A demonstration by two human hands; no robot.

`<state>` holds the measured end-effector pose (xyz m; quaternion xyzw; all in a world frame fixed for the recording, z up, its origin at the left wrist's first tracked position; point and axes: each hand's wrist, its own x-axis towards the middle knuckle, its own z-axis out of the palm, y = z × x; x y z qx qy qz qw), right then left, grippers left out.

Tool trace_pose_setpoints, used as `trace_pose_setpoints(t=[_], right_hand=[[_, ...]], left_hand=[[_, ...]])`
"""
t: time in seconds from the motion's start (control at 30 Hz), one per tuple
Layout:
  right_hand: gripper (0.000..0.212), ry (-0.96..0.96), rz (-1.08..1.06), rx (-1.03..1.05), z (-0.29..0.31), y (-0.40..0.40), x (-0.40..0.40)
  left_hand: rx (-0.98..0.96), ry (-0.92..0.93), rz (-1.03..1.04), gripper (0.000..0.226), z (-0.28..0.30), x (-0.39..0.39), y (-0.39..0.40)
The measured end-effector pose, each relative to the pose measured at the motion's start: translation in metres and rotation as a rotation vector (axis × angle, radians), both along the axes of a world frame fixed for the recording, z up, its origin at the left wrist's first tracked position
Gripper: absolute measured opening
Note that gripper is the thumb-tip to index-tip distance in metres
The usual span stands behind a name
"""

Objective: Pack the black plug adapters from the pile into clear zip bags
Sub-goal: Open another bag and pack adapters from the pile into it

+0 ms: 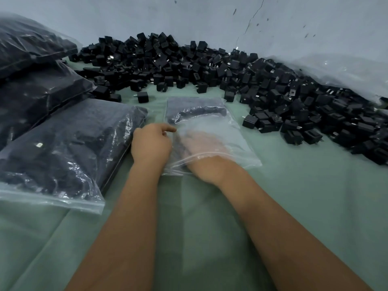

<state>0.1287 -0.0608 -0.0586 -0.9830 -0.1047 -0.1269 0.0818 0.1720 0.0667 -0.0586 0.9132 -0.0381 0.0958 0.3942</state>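
While reaching deep through the mouth of the bag (pixel 210 124), right hand (pixel 201 145) lies inside it, seen only as a blur through the plastic; fingers seem to point away from the body toward dark adapters at the closed far end, but whether spread or curled round anything cannot be told. Just beside it, left hand (pixel 150 144) sits at the bag's left edge, fingers curled, forefinger poking toward the plastic, apparently pinching that edge to keep the mouth open, though the contact itself is hard to make out. Long axis of the bag runs from the near mouth by the wrists out toward the wall, so anything pushed in travels straight away from the body. Beyond and to the right, the pile of adapters (pixel 273 89) sweeps across green cloth (pixel 304 196), its closest loose pieces lying right of the bag. Right hand clearly nearer to those, so probably the one to fetch the next handful. Off to the left, filled bags (pixel 63 148) stacked up, well apart from the pile.
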Motion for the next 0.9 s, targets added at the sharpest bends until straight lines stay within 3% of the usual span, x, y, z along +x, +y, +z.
trace_pose_setpoints(t=[0.1, 0.17, 0.23, 0.27, 0.33, 0.43, 0.57, 0.67, 0.77, 0.9], right_hand=[[0.029, 0.065, 0.043, -0.084, 0.006, -0.006, -0.033], [0.024, -0.185, 0.162, -0.141, 0.018, -0.005, -0.050], [0.018, -0.539, 0.280, -0.054, 0.026, -0.008, -0.059], [0.017, -0.704, 0.268, 0.024, 0.027, -0.014, -0.058], [0.019, -0.842, 0.088, 0.231, 0.026, -0.032, -0.054], [0.025, -0.772, -0.358, 0.535, 0.021, -0.071, -0.048], [0.043, -0.388, -0.872, 0.378, 0.008, -0.120, -0.044], [0.044, -0.071, -0.975, 0.365, 0.001, -0.126, -0.045], [0.039, -0.097, -0.966, 0.304, -0.001, -0.125, -0.044], [0.039, -0.172, -0.990, 0.341, -0.002, -0.129, -0.045]], left_hand=[[0.051, -0.003, 0.003, 0.046, 0.000, 0.000, 0.000], [0.078, -0.010, -0.001, 0.046, -0.001, 0.000, -0.001], [0.081, -0.024, 0.002, 0.044, -0.002, 0.000, -0.002], [0.085, -0.033, 0.002, 0.044, -0.003, 0.000, -0.002], [0.093, -0.049, 0.003, 0.043, -0.004, 0.000, 0.000], [0.111, -0.075, 0.016, 0.039, 0.000, -0.001, 0.002], [0.005, -0.159, -0.028, 0.024, 0.009, -0.006, 0.000], [-0.209, -0.184, -0.350, 0.014, 0.020, -0.018, -0.006], [-0.121, 0.045, -0.633, 0.037, 0.024, -0.027, -0.011], [0.006, 0.234, -0.742, 0.074, 0.020, -0.024, -0.011]])
